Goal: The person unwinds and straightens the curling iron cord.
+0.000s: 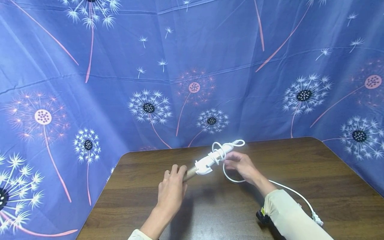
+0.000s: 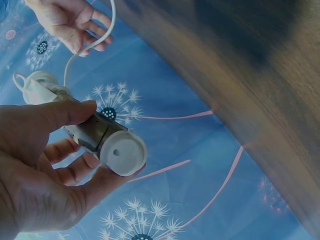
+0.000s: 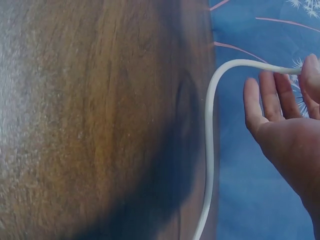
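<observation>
A hair curling iron with a white handle (image 1: pixel 207 162) and a metallic barrel (image 1: pixel 190 173) is held above the table, tilted up to the right. My left hand (image 1: pixel 171 188) grips it by the barrel; in the left wrist view the thumb and fingers wrap around near the white round end cap (image 2: pixel 123 152). White power cord (image 1: pixel 216 156) winds in loops round the handle. Beside the handle, my right hand (image 1: pixel 242 166) pinches the cord (image 3: pixel 210 130) between thumb and fingers. From there it curves down to the tabletop, ending in a plug (image 1: pixel 317 219).
The brown wooden table (image 1: pixel 144 203) has rounded far corners. Behind it hangs a blue cloth (image 1: pixel 249 100) with a dandelion print. A small black object (image 1: pixel 262 217) shows at the right sleeve.
</observation>
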`<state>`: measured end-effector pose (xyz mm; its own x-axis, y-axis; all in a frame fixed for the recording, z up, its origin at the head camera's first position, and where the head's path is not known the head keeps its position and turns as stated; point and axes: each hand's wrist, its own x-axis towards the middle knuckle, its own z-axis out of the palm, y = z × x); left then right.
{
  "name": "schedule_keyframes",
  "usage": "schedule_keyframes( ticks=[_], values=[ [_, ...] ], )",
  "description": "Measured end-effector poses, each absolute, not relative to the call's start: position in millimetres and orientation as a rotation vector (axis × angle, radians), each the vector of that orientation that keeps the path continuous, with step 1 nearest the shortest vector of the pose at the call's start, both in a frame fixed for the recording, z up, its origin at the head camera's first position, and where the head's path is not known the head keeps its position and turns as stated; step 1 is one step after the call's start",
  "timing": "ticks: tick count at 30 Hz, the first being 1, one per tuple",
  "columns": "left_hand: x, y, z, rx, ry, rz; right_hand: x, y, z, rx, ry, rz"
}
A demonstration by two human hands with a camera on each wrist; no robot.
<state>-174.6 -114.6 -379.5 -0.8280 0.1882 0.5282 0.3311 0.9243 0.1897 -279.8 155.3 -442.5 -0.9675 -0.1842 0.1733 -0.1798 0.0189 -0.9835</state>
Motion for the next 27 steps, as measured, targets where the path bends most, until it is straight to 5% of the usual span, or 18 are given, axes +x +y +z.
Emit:
schedule_keyframes(
  ticks=[15, 27],
  values=[
    [-171, -116, -386, -0.395, -2.550, -0.371, -285, 183, -428, -0.240, 1.978, -2.441],
    [-168, -121, -394, -0.407, -2.575, -0.336, -282, 215, -405, -0.424, 1.702, -2.741]
  ],
)
